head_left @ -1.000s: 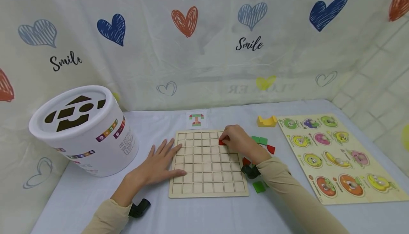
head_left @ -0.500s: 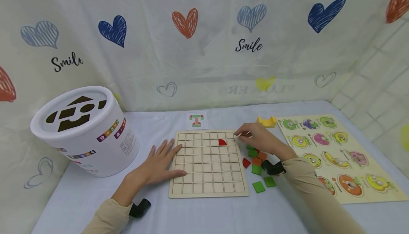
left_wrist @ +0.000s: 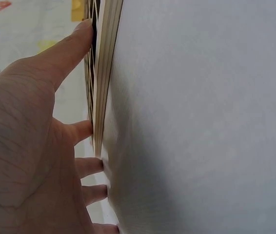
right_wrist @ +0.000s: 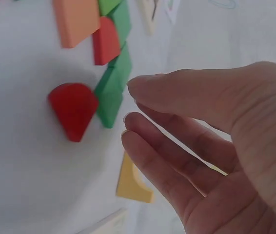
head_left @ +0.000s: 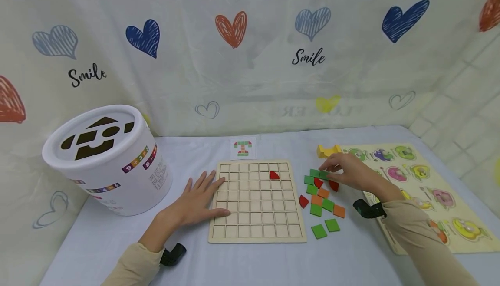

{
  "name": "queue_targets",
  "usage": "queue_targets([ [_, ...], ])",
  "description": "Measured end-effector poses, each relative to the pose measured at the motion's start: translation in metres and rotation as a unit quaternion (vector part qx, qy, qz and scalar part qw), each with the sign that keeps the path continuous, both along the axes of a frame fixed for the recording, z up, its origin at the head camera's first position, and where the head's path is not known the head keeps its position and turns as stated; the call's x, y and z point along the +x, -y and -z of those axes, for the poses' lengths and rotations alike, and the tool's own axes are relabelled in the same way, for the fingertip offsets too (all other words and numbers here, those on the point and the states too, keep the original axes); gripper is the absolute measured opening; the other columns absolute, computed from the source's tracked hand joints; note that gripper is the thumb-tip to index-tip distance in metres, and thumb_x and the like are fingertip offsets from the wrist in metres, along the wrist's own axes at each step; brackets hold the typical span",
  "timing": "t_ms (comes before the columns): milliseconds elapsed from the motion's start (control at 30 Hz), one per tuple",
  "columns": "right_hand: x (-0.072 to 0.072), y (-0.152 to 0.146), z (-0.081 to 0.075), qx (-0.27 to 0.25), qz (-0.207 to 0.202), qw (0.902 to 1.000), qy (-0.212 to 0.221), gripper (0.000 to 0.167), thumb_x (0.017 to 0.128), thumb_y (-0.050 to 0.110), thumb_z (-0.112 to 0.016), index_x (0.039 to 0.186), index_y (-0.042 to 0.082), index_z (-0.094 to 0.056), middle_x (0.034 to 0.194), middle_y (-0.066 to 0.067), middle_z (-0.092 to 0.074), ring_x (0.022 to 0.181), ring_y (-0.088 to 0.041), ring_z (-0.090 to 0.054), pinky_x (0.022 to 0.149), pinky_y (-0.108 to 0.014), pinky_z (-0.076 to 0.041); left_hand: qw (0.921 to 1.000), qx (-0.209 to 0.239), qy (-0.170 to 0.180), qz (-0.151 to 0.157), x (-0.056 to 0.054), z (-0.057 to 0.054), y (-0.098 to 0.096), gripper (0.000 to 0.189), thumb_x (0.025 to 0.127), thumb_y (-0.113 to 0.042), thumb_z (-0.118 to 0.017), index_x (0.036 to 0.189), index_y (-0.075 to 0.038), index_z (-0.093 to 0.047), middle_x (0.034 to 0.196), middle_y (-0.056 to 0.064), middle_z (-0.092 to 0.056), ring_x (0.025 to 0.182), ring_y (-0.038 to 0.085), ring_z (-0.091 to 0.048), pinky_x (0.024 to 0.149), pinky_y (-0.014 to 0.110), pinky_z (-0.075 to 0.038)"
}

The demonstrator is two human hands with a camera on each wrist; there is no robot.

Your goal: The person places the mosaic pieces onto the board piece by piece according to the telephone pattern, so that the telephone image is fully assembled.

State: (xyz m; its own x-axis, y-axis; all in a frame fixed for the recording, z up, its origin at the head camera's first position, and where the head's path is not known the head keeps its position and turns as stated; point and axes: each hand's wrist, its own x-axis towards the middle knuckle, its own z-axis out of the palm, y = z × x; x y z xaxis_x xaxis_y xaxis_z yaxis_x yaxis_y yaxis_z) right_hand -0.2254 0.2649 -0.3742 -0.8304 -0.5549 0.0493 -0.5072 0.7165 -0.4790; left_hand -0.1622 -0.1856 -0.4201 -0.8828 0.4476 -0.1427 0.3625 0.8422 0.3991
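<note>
A red quarter-circle tile (head_left: pixel 274 175) lies near the upper right corner of the wooden grid board (head_left: pixel 254 208), whose left edge the spread, empty left hand (head_left: pixel 194 204) touches. The right hand (head_left: pixel 349 172), thumb and fingers parted around nothing, hovers near green square tiles (head_left: pixel 314 173) and a yellow block (head_left: pixel 326 151). A pattern card (head_left: pixel 243 149) lies behind the board, a white bucket (head_left: pixel 136 182) stands left, and a fruit puzzle (head_left: pixel 429 192) lies right.

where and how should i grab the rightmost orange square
Probably best from above with the right hand, pinching the near and far edges of the orange square: it lies flat and both edges look free, while a green tile sits close by its left side.
</note>
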Motion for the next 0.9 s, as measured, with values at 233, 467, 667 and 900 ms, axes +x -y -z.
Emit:
queue_targets([
  [233, -0.002, 0.000, 0.012, -0.006, -0.007, 1.0000, -0.001, 0.028, 0.084, -0.001, -0.083, 0.111, -0.007, -0.076, 0.103, -0.011, -0.076, 0.090, -0.025, -0.069, 0.081, -0.045, -0.061, 1.0000, 0.001, 0.001, 0.000, 0.002, 0.000, -0.001, 0.102, 0.091, -0.073, -0.062, 0.166, -0.012, -0.030, 0.173, 0.022, -0.014, 0.160, 0.045, -0.004, 0.120, 0.074, -0.001],
  [467, -0.005, 0.003, 0.017, -0.006, 0.015, 0.9998, 0.006, 0.027, 0.084, -0.003, -0.083, 0.110, -0.007, -0.076, 0.101, -0.011, -0.076, 0.088, -0.024, -0.069, 0.080, -0.045, -0.061, 0.9999, -0.016, 0.004, -0.001, 0.000, 0.000, 0.000, 0.102, 0.092, -0.075, -0.060, 0.167, -0.015, -0.027, 0.174, 0.019, -0.011, 0.160, 0.043, -0.002, 0.121, 0.072, 0.000],
  [667, -0.005, 0.001, 0.017, -0.005, 0.041, 0.9987, 0.031, 0.032, 0.084, 0.000, -0.085, 0.113, -0.008, -0.074, 0.100, -0.011, -0.074, 0.089, -0.025, -0.067, 0.078, -0.043, -0.060, 0.9998, -0.017, -0.004, -0.004, -0.002, 0.005, 0.001, 0.104, 0.090, -0.080, -0.057, 0.168, -0.017, -0.026, 0.175, 0.016, -0.010, 0.161, 0.039, -0.001, 0.122, 0.071, 0.001],
  [900, -0.005, 0.000, 0.016, -0.008, 0.061, 0.9971, 0.045, 0.026, 0.085, 0.000, -0.083, 0.110, -0.006, -0.077, 0.098, -0.009, -0.074, 0.085, -0.021, -0.066, 0.072, -0.034, -0.056, 0.9998, -0.018, -0.002, -0.003, -0.001, 0.001, -0.001, 0.103, 0.091, -0.076, -0.059, 0.167, -0.015, -0.027, 0.174, 0.018, -0.011, 0.160, 0.041, -0.002, 0.122, 0.071, 0.000],
])
